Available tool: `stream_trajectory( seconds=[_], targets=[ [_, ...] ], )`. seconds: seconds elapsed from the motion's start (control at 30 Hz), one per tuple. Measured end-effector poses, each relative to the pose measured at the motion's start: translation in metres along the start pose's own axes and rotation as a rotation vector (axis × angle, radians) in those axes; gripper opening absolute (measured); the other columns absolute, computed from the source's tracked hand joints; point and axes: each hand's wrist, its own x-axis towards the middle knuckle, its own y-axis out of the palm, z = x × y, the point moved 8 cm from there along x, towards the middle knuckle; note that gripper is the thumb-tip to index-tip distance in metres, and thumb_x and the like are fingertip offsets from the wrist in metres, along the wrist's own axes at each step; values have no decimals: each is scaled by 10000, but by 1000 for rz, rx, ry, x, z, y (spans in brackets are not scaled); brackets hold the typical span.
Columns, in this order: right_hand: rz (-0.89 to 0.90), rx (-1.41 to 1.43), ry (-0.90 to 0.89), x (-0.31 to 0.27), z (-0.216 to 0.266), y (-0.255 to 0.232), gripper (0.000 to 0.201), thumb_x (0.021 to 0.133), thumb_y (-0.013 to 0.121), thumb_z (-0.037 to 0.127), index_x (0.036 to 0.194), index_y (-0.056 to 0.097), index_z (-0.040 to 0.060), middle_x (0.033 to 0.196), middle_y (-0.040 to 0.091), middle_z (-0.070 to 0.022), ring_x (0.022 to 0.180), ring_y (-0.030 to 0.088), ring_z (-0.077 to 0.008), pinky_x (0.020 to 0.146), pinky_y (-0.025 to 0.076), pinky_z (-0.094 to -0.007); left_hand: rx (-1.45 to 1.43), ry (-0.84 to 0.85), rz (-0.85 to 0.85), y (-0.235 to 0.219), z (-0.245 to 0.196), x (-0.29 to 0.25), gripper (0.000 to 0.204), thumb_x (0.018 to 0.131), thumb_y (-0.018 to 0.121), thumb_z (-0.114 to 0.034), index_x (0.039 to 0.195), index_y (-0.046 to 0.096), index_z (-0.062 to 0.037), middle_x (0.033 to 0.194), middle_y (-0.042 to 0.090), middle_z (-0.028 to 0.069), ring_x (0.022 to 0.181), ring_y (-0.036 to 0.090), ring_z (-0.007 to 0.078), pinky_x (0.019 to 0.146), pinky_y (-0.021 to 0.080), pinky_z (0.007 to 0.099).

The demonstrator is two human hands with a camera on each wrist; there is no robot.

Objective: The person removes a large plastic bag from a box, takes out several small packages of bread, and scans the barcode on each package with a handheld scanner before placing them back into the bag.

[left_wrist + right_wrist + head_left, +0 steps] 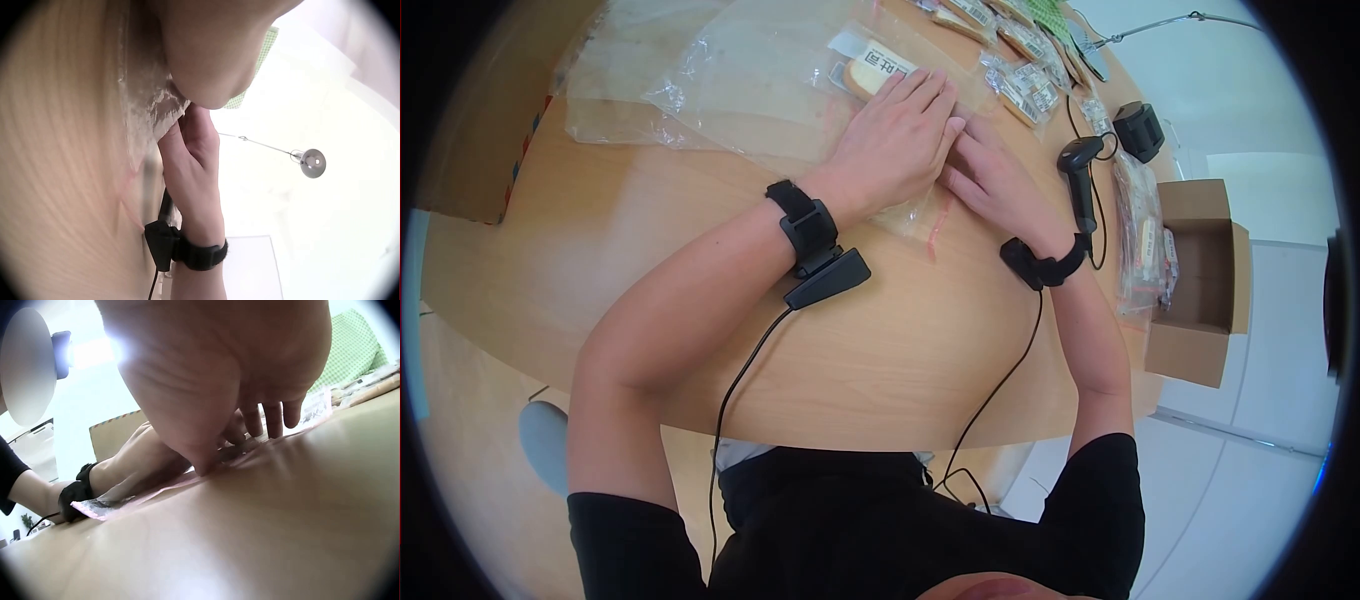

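A large clear plastic bag [740, 90] with pink edge strips lies on the table under both hands. Inside it, a packaged slice of bread [870, 76] with a white label shows just beyond the left fingertips. My left hand [892, 140] rests on the bag, palm down, its fingers extended over the bread's near side. Close beside it, my right hand [1000, 182] pinches the bag's right side. The right thumb [174, 142] meets crumpled plastic in the left wrist view, and the right fingers [272, 420] point down at the bag in the right wrist view.
Several packaged breads [1025, 90] lie at the back right. A black barcode scanner [1080, 175] with its cable lies right of my right hand. An open cardboard box [1200, 270] stands at the table's right edge; another box [480, 150] stands at the left.
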Motion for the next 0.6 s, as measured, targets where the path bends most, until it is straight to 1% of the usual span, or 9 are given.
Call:
stream_trajectory(
  seconds=[0.03, 0.13, 0.23, 0.33, 0.43, 0.53, 0.6],
  targets=[
    [19, -10, 14, 1, -2, 1, 444, 946, 690, 105, 1367, 594, 0, 1480, 525, -199, 1380, 503, -409, 1146, 444, -460, -5, -4, -5, -1, 0, 1, 487, 1129, 463, -291, 1466, 542, 53, 1534, 545, 249, 1465, 464, 403, 1257, 328, 481],
    [-16, -28, -37, 0, 3, -5, 415, 942, 675, 84, 1343, 607, 1, 1440, 541, -200, 1345, 520, -415, 1131, 454, -462, -37, -18, -20, -3, 1, 2, 493, 1131, 458, -294, 1475, 539, 50, 1539, 541, 250, 1469, 460, 406, 1258, 325, 482],
    [-4, 13, -47, 0, 9, -10, 353, 938, 658, 63, 1282, 635, -12, 1399, 555, -206, 1330, 526, -413, 1132, 451, -462, -70, -26, -23, -6, 0, 3, 498, 1132, 454, -293, 1488, 533, 46, 1543, 539, 251, 1471, 459, 411, 1259, 321, 487],
    [60, 81, -44, 3, 4, -2, 297, 935, 633, 39, 1225, 658, -25, 1387, 557, -213, 1323, 528, -412, 1136, 446, -472, -77, -23, -26, -7, 0, 3, 497, 1131, 453, -290, 1494, 533, 41, 1542, 543, 248, 1468, 463, 417, 1261, 317, 496],
    [56, -22, -114, 11, 1, 8, 287, 932, 617, 35, 1207, 671, -25, 1345, 588, -220, 1321, 523, -415, 1129, 446, -487, -82, -23, -35, -5, 1, 2, 496, 1130, 455, -289, 1496, 535, 37, 1542, 544, 246, 1467, 464, 419, 1261, 316, 502],
    [125, -91, -85, 21, -2, 16, 297, 938, 605, 44, 1219, 675, -21, 1287, 629, -237, 1283, 541, -429, 1107, 456, -494, -93, -30, -52, -5, 1, 3, 495, 1127, 459, -288, 1495, 536, 34, 1540, 545, 246, 1464, 466, 419, 1261, 316, 504],
    [74, -35, -94, 29, -3, 16, 299, 941, 603, 51, 1222, 670, -29, 1259, 645, -247, 1242, 563, -442, 1077, 470, -493, -86, -26, -67, -6, 1, 3, 495, 1126, 463, -289, 1493, 537, 34, 1540, 545, 246, 1461, 467, 418, 1261, 316, 504]
  ],
)
